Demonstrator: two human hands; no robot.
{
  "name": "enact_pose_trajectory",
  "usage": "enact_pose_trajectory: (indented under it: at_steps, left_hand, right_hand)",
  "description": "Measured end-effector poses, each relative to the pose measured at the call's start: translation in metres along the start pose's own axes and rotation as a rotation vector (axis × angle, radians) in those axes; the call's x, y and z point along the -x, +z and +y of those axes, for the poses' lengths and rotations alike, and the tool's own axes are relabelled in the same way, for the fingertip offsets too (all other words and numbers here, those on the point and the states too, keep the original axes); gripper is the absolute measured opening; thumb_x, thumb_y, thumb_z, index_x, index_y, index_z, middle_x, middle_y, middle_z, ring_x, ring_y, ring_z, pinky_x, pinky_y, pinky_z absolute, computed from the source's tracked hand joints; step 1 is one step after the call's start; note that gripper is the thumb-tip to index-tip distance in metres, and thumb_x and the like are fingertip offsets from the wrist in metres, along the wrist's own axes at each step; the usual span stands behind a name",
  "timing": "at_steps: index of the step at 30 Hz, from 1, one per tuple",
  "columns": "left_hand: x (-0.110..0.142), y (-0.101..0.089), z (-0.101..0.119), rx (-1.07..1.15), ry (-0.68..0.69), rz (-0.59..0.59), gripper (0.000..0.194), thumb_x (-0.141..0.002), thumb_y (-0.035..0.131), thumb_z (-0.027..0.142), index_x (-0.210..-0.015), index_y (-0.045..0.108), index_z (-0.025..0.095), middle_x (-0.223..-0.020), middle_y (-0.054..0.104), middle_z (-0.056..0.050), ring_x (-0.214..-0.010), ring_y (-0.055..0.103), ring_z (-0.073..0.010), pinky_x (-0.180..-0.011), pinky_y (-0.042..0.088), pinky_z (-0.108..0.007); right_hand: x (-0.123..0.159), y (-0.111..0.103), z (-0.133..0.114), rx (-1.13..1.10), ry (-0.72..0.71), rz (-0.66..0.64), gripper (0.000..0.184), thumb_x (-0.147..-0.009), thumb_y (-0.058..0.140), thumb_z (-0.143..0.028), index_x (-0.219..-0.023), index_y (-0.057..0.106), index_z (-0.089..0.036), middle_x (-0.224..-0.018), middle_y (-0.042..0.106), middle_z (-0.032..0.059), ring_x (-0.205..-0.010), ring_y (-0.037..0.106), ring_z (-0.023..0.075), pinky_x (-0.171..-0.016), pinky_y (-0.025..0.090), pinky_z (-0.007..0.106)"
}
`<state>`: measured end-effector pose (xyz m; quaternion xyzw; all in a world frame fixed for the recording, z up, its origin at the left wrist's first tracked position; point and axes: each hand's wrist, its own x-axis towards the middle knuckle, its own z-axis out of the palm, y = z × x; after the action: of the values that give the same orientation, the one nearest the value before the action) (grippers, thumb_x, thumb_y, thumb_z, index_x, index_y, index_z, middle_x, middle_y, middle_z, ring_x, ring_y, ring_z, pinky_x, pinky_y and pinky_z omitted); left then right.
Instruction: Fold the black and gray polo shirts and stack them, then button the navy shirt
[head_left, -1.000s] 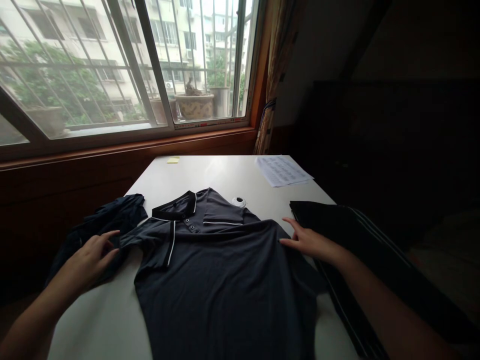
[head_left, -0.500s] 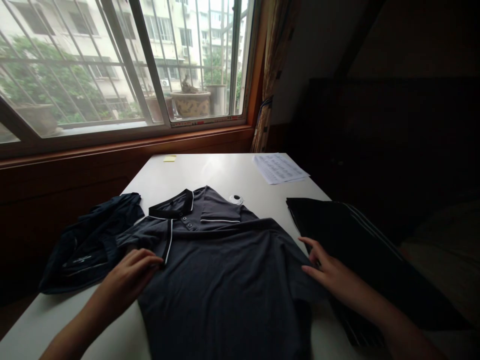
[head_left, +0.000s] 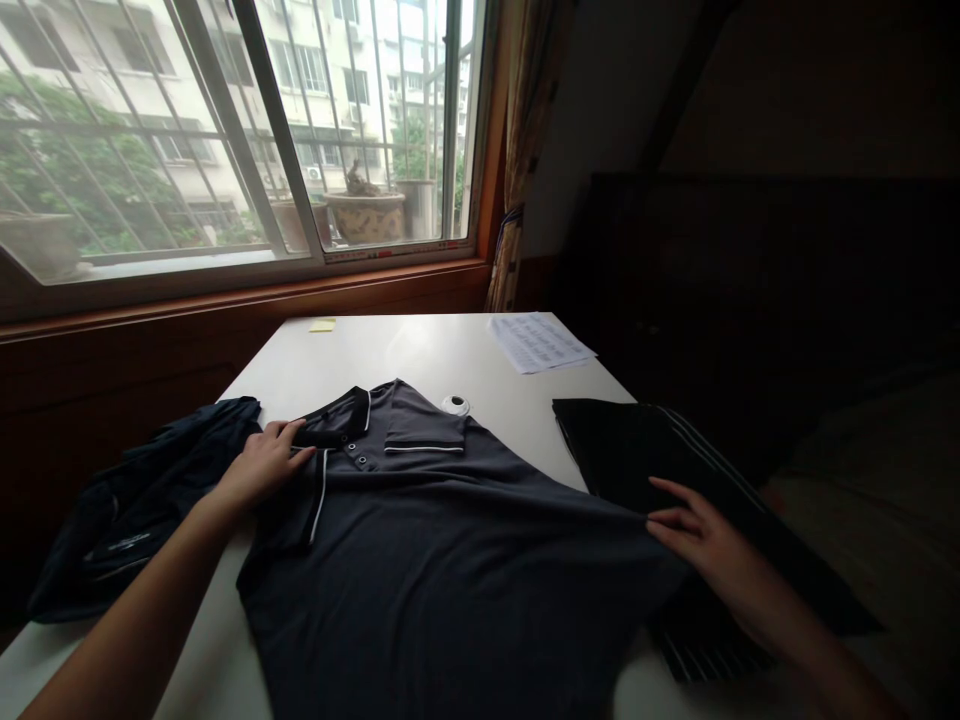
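Observation:
A dark grey polo shirt (head_left: 450, 550) with white trim lies flat on the white table (head_left: 420, 350), collar towards the window, one sleeve folded over its chest. My left hand (head_left: 259, 465) rests on the shirt's left shoulder beside the collar, fingers curled onto the cloth. My right hand (head_left: 701, 535) pinches the shirt's right edge, where the cloth is pulled up into a ridge over a black striped garment (head_left: 660, 450).
A crumpled dark blue garment (head_left: 142, 500) lies at the table's left edge. A small white round object (head_left: 455, 404) sits just beyond the collar. Printed paper sheets (head_left: 538, 342) and a yellow sticky note (head_left: 322, 324) lie at the far side. A barred window is behind.
My left hand moved up from the shirt's left sleeve to the shoulder by the collar. My right hand slid back along the right edge and took hold of the cloth. The view shifted right.

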<state>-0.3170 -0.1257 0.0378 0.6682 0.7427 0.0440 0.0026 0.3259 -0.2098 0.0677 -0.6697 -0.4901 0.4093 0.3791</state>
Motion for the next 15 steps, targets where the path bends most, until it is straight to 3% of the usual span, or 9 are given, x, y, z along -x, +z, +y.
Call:
enact_pose_trajectory:
  at_steps: [4,9,13,15]
  left_hand:
    - [0.054,0.010,-0.003,0.088,0.100,0.101,0.064,-0.093,0.041,0.058,-0.145,0.048,0.020,-0.147,0.045,-0.017,-0.136,0.044,-0.0380,-0.112,0.036,-0.052]
    - [0.123,0.016,-0.013,0.232,0.177,0.188,0.053,-0.094,0.049,0.051,-0.141,0.051,0.027,-0.142,0.050,-0.014,-0.131,0.052,-0.0344,-0.111,0.041,-0.053]
    - [0.163,0.015,-0.014,0.207,0.360,0.191,0.047,-0.092,0.054,0.031,-0.139,0.054,0.036,-0.151,0.046,-0.008,-0.142,0.041,-0.0347,-0.113,0.041,-0.053]
    - [0.177,0.010,-0.009,0.163,0.478,0.133,0.053,-0.089,0.051,0.017,-0.137,0.056,0.039,-0.149,0.050,-0.004,-0.144,0.038,-0.0332,-0.115,0.038,-0.056]
  right_hand:
    - [-0.022,-0.006,-0.010,-0.041,0.004,0.030,0.076,-0.069,0.078,-0.045,-0.137,0.049,-0.028,-0.099,0.072,0.0077,-0.089,0.072,0.0287,-0.071,0.059,0.035]
    - [-0.055,-0.011,-0.029,-0.045,0.009,-0.003,0.071,-0.071,0.079,-0.039,-0.136,0.052,-0.030,-0.101,0.073,0.0087,-0.093,0.071,0.0288,-0.072,0.058,0.033]
    - [-0.079,-0.014,-0.044,-0.044,0.020,0.012,0.068,-0.073,0.079,-0.033,-0.136,0.053,-0.029,-0.102,0.073,0.0105,-0.089,0.071,0.0267,-0.070,0.056,0.030]
    - [-0.088,-0.015,-0.050,-0.047,0.015,0.020,0.067,-0.074,0.079,-0.031,-0.136,0.054,-0.028,-0.103,0.072,0.0108,-0.087,0.071,0.0257,-0.069,0.055,0.029]
